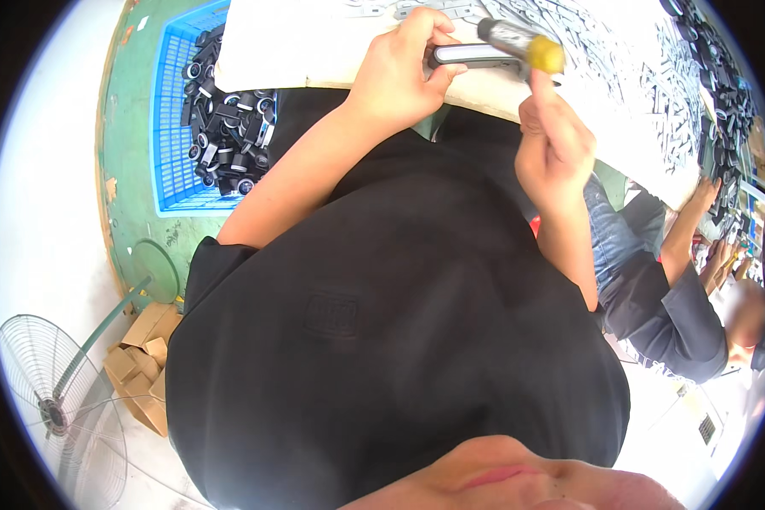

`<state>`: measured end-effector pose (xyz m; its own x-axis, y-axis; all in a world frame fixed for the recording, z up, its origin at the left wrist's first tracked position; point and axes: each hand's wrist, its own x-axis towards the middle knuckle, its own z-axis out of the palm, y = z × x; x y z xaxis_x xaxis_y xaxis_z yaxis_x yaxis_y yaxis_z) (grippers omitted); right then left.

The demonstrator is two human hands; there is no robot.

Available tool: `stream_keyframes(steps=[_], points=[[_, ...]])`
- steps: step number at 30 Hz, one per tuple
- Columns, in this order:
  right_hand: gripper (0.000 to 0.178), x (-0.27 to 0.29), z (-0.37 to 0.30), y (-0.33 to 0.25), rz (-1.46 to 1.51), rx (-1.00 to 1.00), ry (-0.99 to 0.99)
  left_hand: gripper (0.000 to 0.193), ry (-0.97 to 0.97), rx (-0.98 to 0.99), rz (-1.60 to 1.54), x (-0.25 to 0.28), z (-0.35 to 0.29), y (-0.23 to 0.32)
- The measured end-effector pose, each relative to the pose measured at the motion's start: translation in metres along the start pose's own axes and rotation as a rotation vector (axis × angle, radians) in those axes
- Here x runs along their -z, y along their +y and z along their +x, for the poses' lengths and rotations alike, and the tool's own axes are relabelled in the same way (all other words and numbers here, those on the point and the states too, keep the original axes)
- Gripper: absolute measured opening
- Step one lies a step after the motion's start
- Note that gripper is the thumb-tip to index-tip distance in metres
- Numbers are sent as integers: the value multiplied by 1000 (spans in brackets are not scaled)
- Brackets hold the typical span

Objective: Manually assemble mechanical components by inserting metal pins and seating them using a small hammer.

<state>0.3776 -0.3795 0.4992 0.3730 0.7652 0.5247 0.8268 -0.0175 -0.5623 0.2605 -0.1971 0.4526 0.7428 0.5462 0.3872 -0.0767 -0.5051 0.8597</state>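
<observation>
My left hand (406, 72) is closed on the rounded end of a long, narrow bar-shaped part (476, 54), pale along its middle with a dark rim. Fingers lie above and thumb below it, at the table's near edge. In my right hand (558, 144) is a small mallet (518, 40), its cylindrical head dark at one end and yellow at the other. The index finger reaches up to the yellow end, and the handle is mostly hidden. The mallet head is slightly blurred and sits over the part's right end; whether they touch I cannot tell.
Flat grey metal pieces (667, 102) are spread over the pale tabletop (293, 51). A blue basket (167, 127) of black parts with round rings (229, 127) stands at left. Lower left are a fan (55, 412) and cardboard boxes (136, 370). A co-worker (667, 319) sits at right.
</observation>
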Motion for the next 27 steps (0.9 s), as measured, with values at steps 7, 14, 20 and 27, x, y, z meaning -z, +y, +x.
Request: stream_keyframes(steps=[7,14,20,27], points=[[45,9,-2,1,-7,-35,2,50,52,-113,58,-6,-4,-13],[44,11,-5,-2,-342,-171,-219,50,62,-179,81,-8,-5,-19],[48,11,-6,4,-221,-54,-15,48,92,-219,138,-11,-4,-17],[42,12,-11,12,111,-95,156,52,106,-227,162,-14,-6,-17]])
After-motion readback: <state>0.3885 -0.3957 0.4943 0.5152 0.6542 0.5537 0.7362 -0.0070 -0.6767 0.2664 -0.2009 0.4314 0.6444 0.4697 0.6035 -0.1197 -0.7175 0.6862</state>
